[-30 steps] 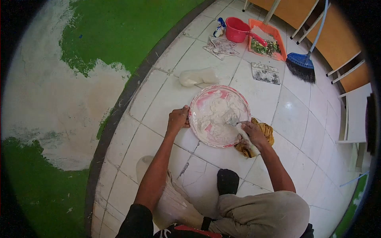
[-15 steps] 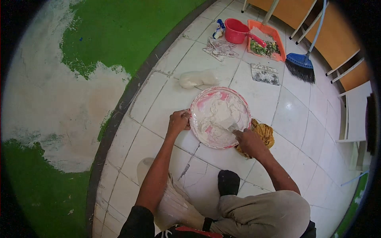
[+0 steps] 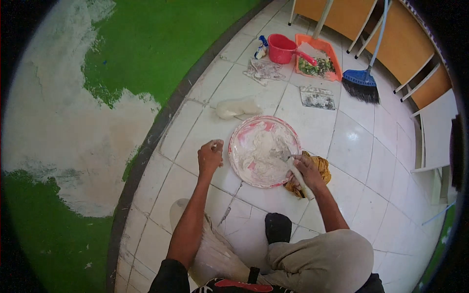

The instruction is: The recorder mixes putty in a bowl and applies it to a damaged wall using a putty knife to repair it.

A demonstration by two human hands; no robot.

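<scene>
A round red tray [image 3: 233, 161] on the tiled floor holds a heap of wet white putty [image 3: 264, 146]. My right hand [image 3: 308, 172] is closed around the pale handle of a putty knife [image 3: 302, 181], whose blade dips into the putty at the tray's right side. Beneath that hand a crumpled yellow-brown cloth [image 3: 322, 168] lies against the rim. Just left of the tray, my left hand [image 3: 210, 156] hovers apart from it, fingers loosely bent and nothing visible in them.
Beyond the tray lie a clear bag of pale material [image 3: 238, 107] and a smeared flat scraper [image 3: 317, 97]. Farther off are a red dipper [image 3: 281, 49], an orange dustpan [image 3: 333, 73] with debris and a blue broom [image 3: 361, 78]. A patched green wall [image 3: 161, 44] rises on the left.
My left hand has let go of the tray's rim and drawn back left. My right hand has turned the putty knife, so its handle now points down toward me.
</scene>
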